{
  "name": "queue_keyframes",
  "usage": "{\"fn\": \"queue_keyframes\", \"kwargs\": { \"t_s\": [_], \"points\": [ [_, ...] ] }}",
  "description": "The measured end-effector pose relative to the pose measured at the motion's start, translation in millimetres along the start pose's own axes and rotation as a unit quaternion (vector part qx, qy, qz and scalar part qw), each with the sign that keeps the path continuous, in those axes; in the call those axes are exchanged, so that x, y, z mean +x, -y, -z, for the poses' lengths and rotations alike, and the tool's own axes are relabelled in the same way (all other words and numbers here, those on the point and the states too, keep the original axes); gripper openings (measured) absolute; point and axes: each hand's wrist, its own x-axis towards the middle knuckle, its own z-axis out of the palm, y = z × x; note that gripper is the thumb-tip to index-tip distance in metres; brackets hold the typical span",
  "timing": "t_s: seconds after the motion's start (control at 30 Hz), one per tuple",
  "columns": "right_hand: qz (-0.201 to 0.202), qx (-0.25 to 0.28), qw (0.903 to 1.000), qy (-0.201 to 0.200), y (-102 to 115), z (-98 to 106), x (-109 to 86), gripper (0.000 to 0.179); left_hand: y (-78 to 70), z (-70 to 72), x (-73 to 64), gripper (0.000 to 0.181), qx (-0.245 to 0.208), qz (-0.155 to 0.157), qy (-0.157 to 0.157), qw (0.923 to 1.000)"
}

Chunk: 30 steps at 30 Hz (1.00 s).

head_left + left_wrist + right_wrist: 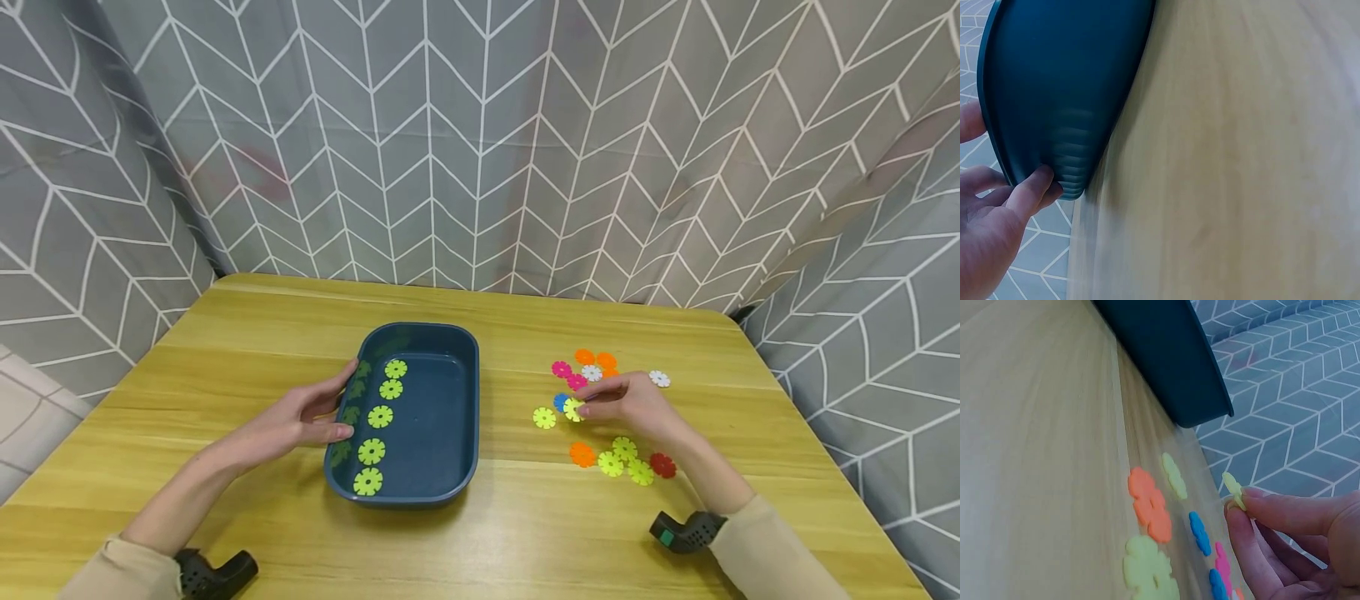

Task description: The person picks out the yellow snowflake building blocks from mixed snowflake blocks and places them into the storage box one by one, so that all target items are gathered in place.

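A dark blue plastic bin (423,417) stands left of the table's middle. My left hand (311,412) holds its left side wall, with fingertips and thumb at the rim; the left wrist view shows the fingers against the bin's outer wall (1066,75). Inside the bin, several yellow-green notched flower discs (380,417) lie in a row along the left. Between thumb and fingertips my right hand (633,404) pinches another yellow-green notched disc (1233,490), raised above the loose discs. Under and beside that hand lie a blue disc (561,402) and a yellow-green disc (544,417).
Right of the bin, more discs are scattered: orange (582,454), pink (561,369), white (659,378), red (663,465) and several yellow-green ones (625,449). A grey patterned curtain (450,150) hangs behind the wooden table (225,350).
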Motion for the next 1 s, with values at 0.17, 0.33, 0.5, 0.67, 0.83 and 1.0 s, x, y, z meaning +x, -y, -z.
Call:
{"fn": "queue_keyframes", "kwargs": {
  "t_s": [0.17,0.33,0.5,0.67,0.83,1.0],
  "points": [
    [0.010,0.006,0.9999,0.010,7.2,-5.2,3.3,0.034,0.3,-0.1,0.1,0.088,0.001,0.002,-0.001,1.0000],
    [0.008,0.020,0.9995,0.021,14.7,-9.5,6.9,0.036,0.5,-0.3,0.2,0.088,0.002,0.004,-0.002,1.0000],
    [0.008,0.032,0.9990,0.031,23.3,-12.3,11.1,0.039,0.3,-0.7,0.0,0.089,0.004,0.005,-0.004,1.0000],
    [0.009,0.041,0.9983,0.041,32.6,-16.6,14.2,0.040,0.5,-1.1,0.2,0.089,0.003,0.005,-0.005,1.0000],
    [0.018,0.063,0.9967,0.048,42.5,-25.2,19.4,0.038,0.6,-1.3,0.1,0.089,0.004,0.005,-0.006,1.0000],
    [0.024,0.057,0.9971,0.045,52.9,-34.3,23.7,0.037,0.8,-1.5,0.2,0.089,0.006,0.006,-0.007,0.9999]
  ]
}}
